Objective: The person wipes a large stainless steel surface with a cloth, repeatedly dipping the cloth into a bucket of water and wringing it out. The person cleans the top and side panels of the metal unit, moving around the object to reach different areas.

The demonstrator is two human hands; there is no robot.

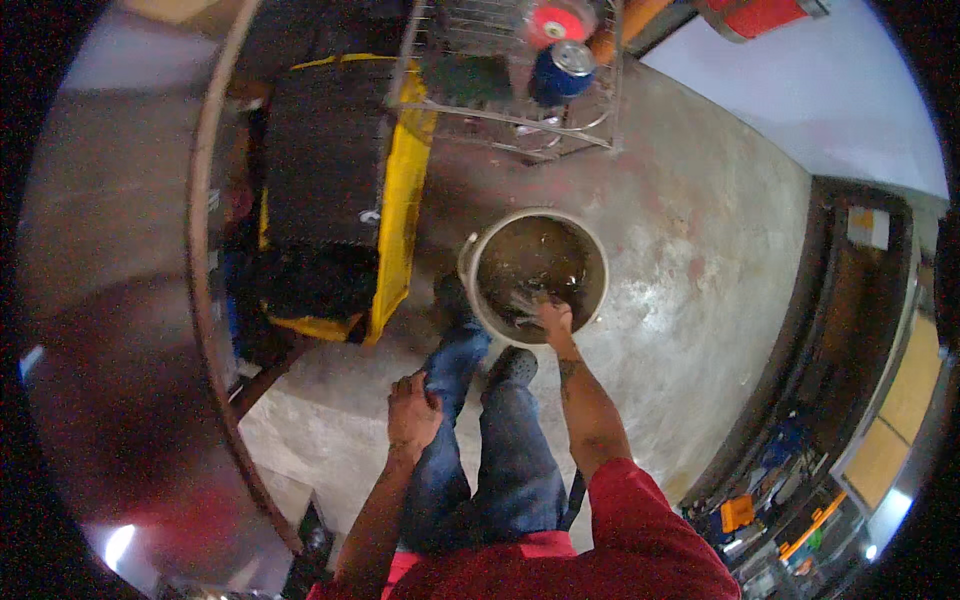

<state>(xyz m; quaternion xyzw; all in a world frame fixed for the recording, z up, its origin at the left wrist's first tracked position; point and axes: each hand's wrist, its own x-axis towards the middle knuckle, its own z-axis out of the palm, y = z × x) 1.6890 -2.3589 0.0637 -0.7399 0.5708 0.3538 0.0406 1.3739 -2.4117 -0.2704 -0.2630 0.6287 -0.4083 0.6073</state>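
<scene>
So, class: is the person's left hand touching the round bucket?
Apart. The head view shows the left hand on the left trouser leg, whose shin visibly separates it from the bucket.

Right hand [555, 317] in the bucket [597, 290], near side, down at the murky water [530, 252]; left hand [413, 416] rests on blue jeans [440, 478]!

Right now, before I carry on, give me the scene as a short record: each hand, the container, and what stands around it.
Right hand: reaching inside the bucket's near rim; grip unclear, pale blurred shape at the fingers
Left hand: resting on the left jeans leg
Container: round pale bucket on the floor, murky brownish inside
Ahead: wire rack bearing a blue can with a silvery top
Left side: yellow-and-black crate
</scene>
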